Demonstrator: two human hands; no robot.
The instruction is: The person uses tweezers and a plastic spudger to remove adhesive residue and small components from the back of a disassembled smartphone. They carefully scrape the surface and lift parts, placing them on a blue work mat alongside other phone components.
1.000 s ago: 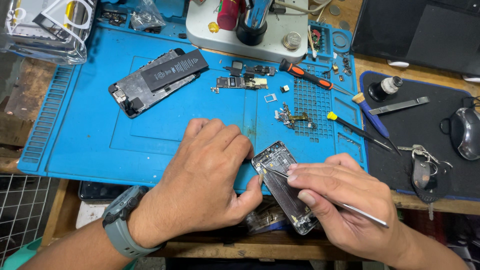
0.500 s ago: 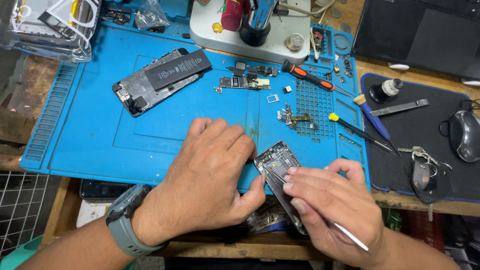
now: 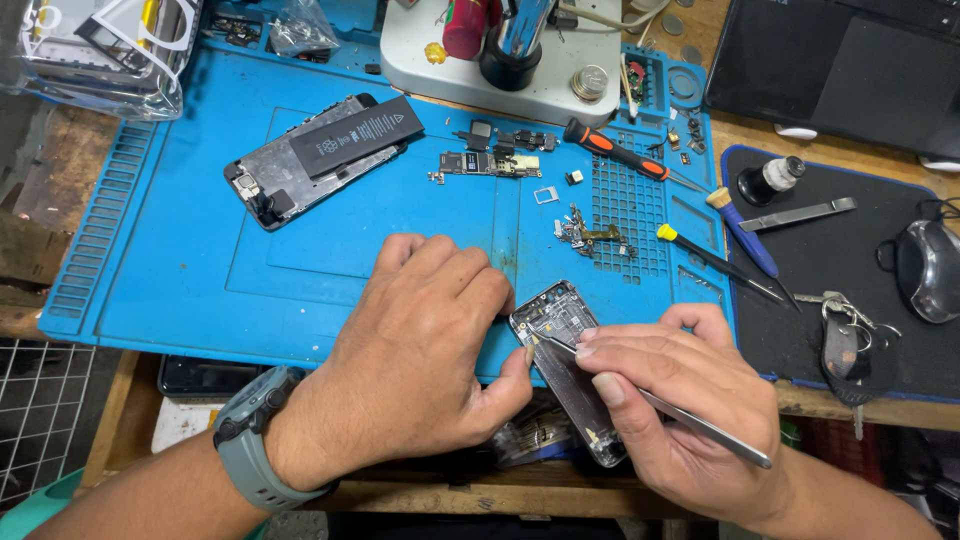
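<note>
My left hand (image 3: 425, 355) rests palm down on the blue work mat (image 3: 300, 260), its thumb and fingers holding the left edge of an opened phone housing (image 3: 560, 340) at the mat's front edge. My right hand (image 3: 675, 400) grips metal tweezers (image 3: 700, 425) like a pen, their tips touching the inside of the housing near its upper end. A grey watch (image 3: 255, 440) is on my left wrist. The lower end of the housing overhangs the mat.
A second opened phone with a black battery (image 3: 320, 150) lies at the mat's upper left. A small circuit board (image 3: 485, 160), loose parts (image 3: 590, 235), screwdrivers (image 3: 615, 155), a microscope base (image 3: 500, 60), a bottle (image 3: 770, 180), keys (image 3: 845, 340) and a mouse (image 3: 930, 265) lie around.
My right hand has shifted slightly, bringing the tweezer tips a little higher inside the housing. My left hand keeps its hold on the housing.
</note>
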